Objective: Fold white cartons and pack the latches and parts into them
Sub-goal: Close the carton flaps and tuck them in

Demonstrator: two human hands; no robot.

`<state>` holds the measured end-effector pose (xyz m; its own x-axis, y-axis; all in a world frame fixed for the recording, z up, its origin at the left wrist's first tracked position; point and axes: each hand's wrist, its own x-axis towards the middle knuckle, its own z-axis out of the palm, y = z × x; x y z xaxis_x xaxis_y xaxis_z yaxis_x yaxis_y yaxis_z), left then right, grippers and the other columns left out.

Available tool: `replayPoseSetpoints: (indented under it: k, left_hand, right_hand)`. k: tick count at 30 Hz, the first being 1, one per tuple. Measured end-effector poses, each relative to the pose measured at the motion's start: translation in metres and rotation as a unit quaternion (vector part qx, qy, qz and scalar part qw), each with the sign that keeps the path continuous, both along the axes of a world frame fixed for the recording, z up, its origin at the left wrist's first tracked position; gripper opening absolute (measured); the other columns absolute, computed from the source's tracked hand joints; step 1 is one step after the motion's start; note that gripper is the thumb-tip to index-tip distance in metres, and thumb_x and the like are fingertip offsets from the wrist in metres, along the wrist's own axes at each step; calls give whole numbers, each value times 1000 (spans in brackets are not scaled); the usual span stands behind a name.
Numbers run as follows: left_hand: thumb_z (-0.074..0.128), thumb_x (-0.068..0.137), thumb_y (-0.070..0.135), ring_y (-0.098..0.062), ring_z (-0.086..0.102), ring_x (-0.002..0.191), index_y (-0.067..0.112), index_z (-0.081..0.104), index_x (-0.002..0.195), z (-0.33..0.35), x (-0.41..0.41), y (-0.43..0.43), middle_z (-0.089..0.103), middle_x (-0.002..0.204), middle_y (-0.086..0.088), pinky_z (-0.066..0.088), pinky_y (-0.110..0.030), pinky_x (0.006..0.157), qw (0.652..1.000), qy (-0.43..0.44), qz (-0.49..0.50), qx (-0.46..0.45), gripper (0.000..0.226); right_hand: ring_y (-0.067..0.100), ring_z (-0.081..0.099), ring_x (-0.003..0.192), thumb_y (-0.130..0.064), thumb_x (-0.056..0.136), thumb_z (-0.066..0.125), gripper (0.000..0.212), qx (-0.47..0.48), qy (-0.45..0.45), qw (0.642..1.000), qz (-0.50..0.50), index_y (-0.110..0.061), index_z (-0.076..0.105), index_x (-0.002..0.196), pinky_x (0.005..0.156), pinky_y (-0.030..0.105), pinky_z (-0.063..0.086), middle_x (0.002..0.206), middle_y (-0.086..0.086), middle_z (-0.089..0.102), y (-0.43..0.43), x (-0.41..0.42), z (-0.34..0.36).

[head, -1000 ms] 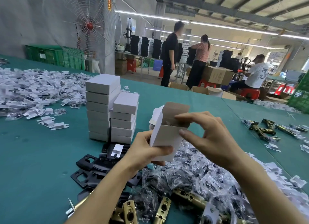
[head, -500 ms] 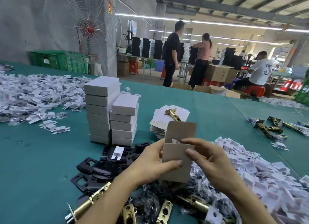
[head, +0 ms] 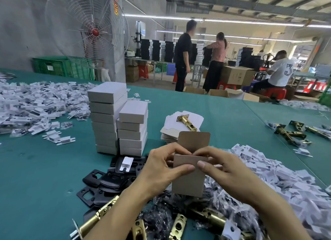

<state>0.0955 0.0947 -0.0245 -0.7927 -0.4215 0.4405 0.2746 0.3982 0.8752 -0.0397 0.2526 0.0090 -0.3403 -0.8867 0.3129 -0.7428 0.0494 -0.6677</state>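
While left hand (head: 161, 169) and right hand (head: 231, 173) pinch an upright carton (head: 188, 181) near its open mouth, top flap (head: 194, 141) raised, bagged parts (head: 158, 219) beneath on the green bench (head: 35, 186), brass latches (head: 97, 215) by the wrists, black plates (head: 107, 181) left, closed cartons (head: 109, 118) stacked beyond

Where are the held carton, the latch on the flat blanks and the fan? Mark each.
carton (head: 189, 178): head view, lower half of its brown front face.
latch (head: 187, 123): head view, middle of its brass barrel.
fan (head: 95, 32): head view, its red hub.
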Motion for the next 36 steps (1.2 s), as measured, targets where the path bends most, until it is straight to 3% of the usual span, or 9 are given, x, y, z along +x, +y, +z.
replayPoseSetpoints:
  k: [5, 8, 10, 12, 14, 18, 23, 29, 36]
  left_hand:
    - [81, 72, 45, -16, 73, 85, 33, 70, 89, 0, 0, 1, 74, 88, 4, 62, -39, 74, 1000, -17, 2, 8, 24]
    - [82, 71, 45, -15, 73, 83, 33, 70, 87, 0, 0, 0, 74, 86, 4, 62, -40, 75, 1000, -20, 6, 12, 24]
    - [82, 72, 43, -17, 74, 86, 33, 70, 91, 0, 0, 1, 76, 89, 3, 62, -41, 78, 999, -17, -6, 27, 25]
    - [84, 73, 34, -20, 74, 93, 31, 72, 102, 0, 0, 3, 76, 98, 0, 61, -44, 82, 999, -7, -24, 45, 31]
    - [87, 73, 20, -21, 73, 100, 30, 73, 109, 0, -1, 4, 75, 109, 1, 61, -42, 83, 998, 23, -24, 49, 41]
    - [87, 65, 8, -20, 70, 103, 23, 79, 85, 4, -2, 4, 69, 112, 1, 60, -31, 78, 991, 117, 36, 54, 26]
    - [86, 61, 15, -7, 65, 54, 21, 73, 66, 10, 3, 4, 75, 97, -10, 49, -13, 52, 985, 127, 48, 109, 15]
    - [90, 61, 19, -22, 74, 94, 18, 58, 82, 9, 3, 3, 76, 98, -9, 59, -26, 75, 985, 125, 62, 102, 38]
    - [85, 76, 19, -20, 73, 87, 27, 69, 84, 10, 2, 2, 75, 97, -4, 56, -24, 62, 986, 115, 65, 99, 20]
  right_hand:
    - [9, 61, 114, -13, 86, 75, 49, -133, -44, 990, -9, -47, 57, 117, 93, 41, 53, 122, -20, 62, -3, 5, 1]
    - [12, 65, 110, -15, 84, 77, 70, -164, -74, 984, 11, -54, 44, 132, 94, 31, 52, 120, -20, 63, -6, 7, 1]
    - [12, 66, 105, -25, 86, 73, 55, -181, -80, 980, 6, -53, 52, 129, 90, 25, 53, 114, -16, 66, -8, 10, 1]
    - [11, 67, 101, -35, 87, 66, 24, -200, -87, 976, -5, -40, 69, 111, 85, 24, 54, 106, -9, 69, -10, 14, 2]
    - [10, 67, 94, -33, 87, 66, 12, -222, -101, 970, -8, -31, 76, 93, 78, 18, 52, 96, -5, 71, -9, 15, 3]
    - [7, 68, 90, -26, 81, 68, 9, -223, -95, 970, -21, -27, 76, 86, 74, 12, 50, 90, -7, 72, -9, 15, 5]
    - [5, 71, 93, -27, 75, 73, 19, -198, -145, 969, -28, -22, 76, 93, 81, 19, 56, 97, -8, 76, -10, 16, 3]
    - [11, 69, 96, -19, 80, 76, 14, -193, -92, 975, -61, -21, 76, 95, 83, 29, 59, 94, -11, 74, -10, 16, 2]
    - [11, 70, 86, -14, 76, 81, 11, -220, -112, 966, -72, -20, 73, 81, 71, 20, 57, 86, -6, 74, -12, 16, 1]
